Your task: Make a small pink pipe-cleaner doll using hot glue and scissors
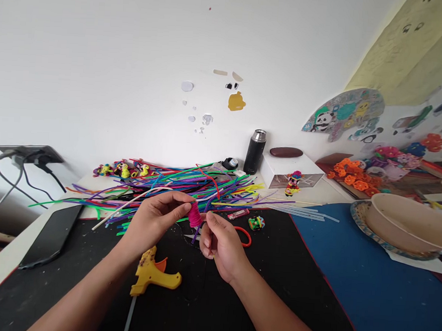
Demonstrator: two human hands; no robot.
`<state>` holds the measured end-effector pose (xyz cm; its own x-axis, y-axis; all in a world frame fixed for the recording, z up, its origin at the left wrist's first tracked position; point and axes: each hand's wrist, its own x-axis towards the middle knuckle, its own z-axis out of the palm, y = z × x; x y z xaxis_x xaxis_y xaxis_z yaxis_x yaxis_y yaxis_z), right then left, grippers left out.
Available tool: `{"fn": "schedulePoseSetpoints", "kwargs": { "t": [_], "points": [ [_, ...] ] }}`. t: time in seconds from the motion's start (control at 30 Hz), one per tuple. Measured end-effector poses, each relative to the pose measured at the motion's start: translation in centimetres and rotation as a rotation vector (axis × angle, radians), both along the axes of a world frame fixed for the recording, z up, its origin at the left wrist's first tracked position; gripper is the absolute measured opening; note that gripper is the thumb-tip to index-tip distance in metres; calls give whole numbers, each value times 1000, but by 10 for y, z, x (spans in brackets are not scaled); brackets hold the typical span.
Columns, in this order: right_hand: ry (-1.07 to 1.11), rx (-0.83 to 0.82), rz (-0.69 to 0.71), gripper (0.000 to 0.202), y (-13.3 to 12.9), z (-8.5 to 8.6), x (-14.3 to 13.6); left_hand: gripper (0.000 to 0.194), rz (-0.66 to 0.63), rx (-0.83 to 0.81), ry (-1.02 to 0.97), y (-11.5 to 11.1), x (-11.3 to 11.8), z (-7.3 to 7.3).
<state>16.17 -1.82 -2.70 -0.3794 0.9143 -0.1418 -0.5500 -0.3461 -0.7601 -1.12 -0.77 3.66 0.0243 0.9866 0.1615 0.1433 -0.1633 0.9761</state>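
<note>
L hand (158, 219) pinches the top of a pink coil (194, 216), w/ a purple stem (196, 235) below it; R hand (222, 240) has thumb & fingertips pressed close at the coil's side, exact contact unclear. Coil is held above a black mat (273, 288). Red-handled scissors (243, 237) lie behind R hand; yellow glue gun (154, 276) nearer the wearer, below L hand. Multicolor pipe cleaners (175, 182) are heaped beyond, nr the wall (118, 69); black phone (52, 237) far L.

The white table (326, 191) carries a black mat (273, 283) below the left hand (156, 219) and right hand (221, 243), pipe cleaners (178, 183) beyond both, and a flask (255, 155) and white box (307, 167) beyond the right.
</note>
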Motion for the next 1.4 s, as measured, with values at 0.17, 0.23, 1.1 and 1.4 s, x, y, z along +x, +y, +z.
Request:
{"fn": "schedulePoseSetpoints", "kwargs": {
  "t": [0.17,0.23,1.1,1.4],
  "points": [
    [-44,14,-79,49,1,0,0,26,-18,34,51,0,-1,2],
    [-54,16,-99,48,1,0,0,24,-25,49,81,0,0,3],
    [-85,21,-107,40,1,-1,-2,20,-99,63,221,1,-5,-7],
    [-112,32,-87,41,1,-2,-2,20,-122,67,244,0,-2,-3]
  ]
}}
